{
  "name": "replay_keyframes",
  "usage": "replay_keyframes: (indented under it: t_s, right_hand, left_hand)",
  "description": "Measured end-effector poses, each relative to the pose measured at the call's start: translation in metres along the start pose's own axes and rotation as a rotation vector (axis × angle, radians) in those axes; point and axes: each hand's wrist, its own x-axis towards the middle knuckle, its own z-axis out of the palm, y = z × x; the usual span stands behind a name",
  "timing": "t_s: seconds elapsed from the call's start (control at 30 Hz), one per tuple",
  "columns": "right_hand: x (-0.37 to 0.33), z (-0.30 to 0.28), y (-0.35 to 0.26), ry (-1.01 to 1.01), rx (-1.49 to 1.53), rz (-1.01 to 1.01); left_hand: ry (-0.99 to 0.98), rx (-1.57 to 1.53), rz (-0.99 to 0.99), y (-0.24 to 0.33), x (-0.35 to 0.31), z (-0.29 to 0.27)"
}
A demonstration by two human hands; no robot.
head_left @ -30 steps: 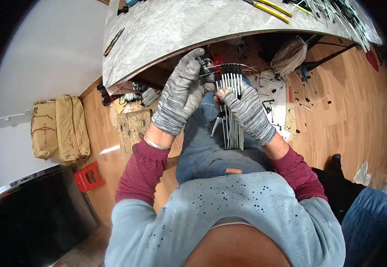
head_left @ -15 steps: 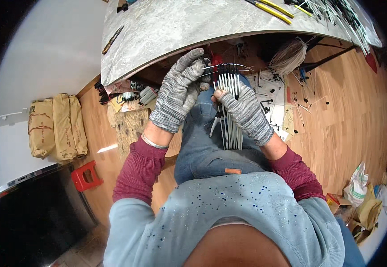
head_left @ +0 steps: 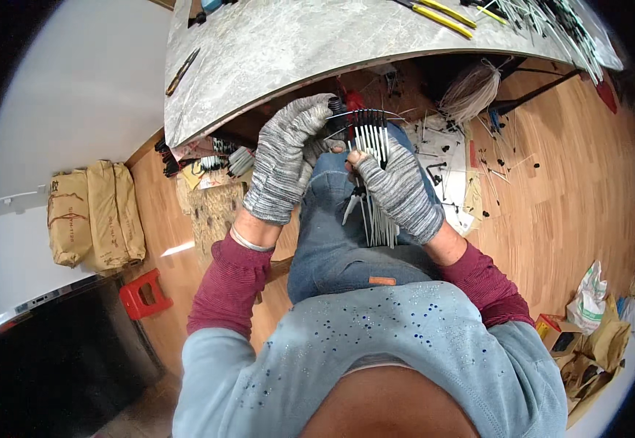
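Observation:
My right hand (head_left: 402, 193), in a grey striped glove with bare fingertips, is closed round a row of thin white rods with black ends (head_left: 370, 137). The thumb presses on the rods, and their lower parts hang over my jeans (head_left: 328, 241). Across the black ends run thin curved wires (head_left: 396, 117), seemingly threaded through them. My left hand (head_left: 282, 157), gloved alike, has its fingers curled at the left ends of these wires and seems to pinch them. A dark ridged piece (head_left: 335, 106) shows by its fingertips; whether the hand holds it is unclear.
A grey marbled table (head_left: 273, 58) lies ahead, bearing yellow-handled pliers (head_left: 441, 20), a dark slim tool (head_left: 182, 71) and more rods (head_left: 551, 25). A bundle of pale strands (head_left: 472, 91) hangs below. Left are brown sacks (head_left: 113, 212) and a red stool (head_left: 144, 293); bags (head_left: 587, 306) lie right.
My left hand has lowered slightly, and its raised fingers have curled in toward the wire ends. My right hand keeps its grip on the rods, almost unmoved.

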Motion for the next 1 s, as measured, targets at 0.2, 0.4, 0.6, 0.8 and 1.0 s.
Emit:
replay_keyframes:
  t_s: [0.2, 0.4, 0.6, 0.8, 1.0]
  right_hand:
    - [0.003, -0.001, 0.004, 0.022, -0.061, -0.116]
    - [0.003, -0.002, 0.007, 0.005, -0.068, -0.013]
    - [0.005, 0.000, 0.005, -0.016, -0.041, -0.002]
    - [-0.001, -0.001, -0.003, 0.012, -0.097, -0.052]
    - [0.001, 0.003, 0.000, 0.014, -0.082, -0.045]
  left_hand:
    - [-0.001, -0.082, -0.066, -0.002, -0.005, 0.009]
    - [0.017, 0.286, 0.147, 0.001, -0.014, 0.024]
    - [0.019, 0.486, 0.147, 0.002, -0.018, 0.029]
    - [0.077, 0.408, 0.241, -0.005, -0.018, 0.026]
    - [0.031, 0.694, 0.328, -0.003, -0.014, 0.026]
